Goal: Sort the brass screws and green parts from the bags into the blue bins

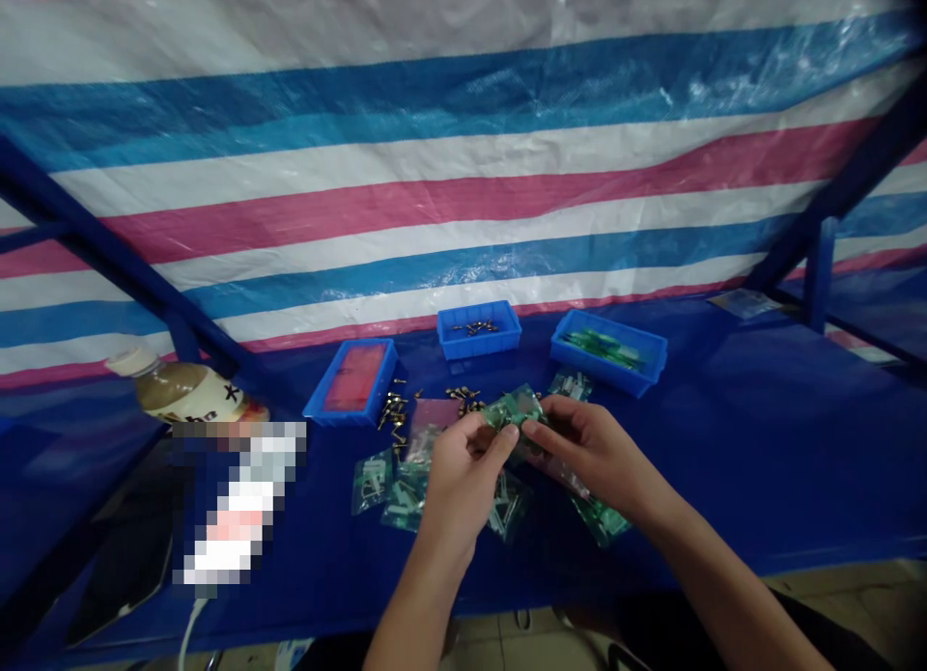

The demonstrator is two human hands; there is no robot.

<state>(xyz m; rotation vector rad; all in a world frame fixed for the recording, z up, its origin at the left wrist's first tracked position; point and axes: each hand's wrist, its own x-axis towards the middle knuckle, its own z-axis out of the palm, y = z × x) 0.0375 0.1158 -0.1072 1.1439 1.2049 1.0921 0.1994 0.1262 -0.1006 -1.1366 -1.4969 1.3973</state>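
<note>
Both hands meet over the middle of the blue table, pinching a small clear-green plastic bag (516,405). My left hand (467,473) has its thumb and fingers closed on the bag's left side. On its right side, my right hand (590,444) is closed with thumb and fingertips. What is inside the bag is hard to make out. Beneath and around the hands lie several green bags (404,500) with small pale parts, and a pinkish bag (433,425). Small brass-coloured screws (395,410) are scattered behind and left of them.
Three blue bins stand behind: one with red bags (356,377), one with metal pieces (479,327), one with green bags (604,348). A bottle (184,391), dark tablet-like object (126,545) and blurred white object with cable are left. Striped sheeting (470,208) hangs behind.
</note>
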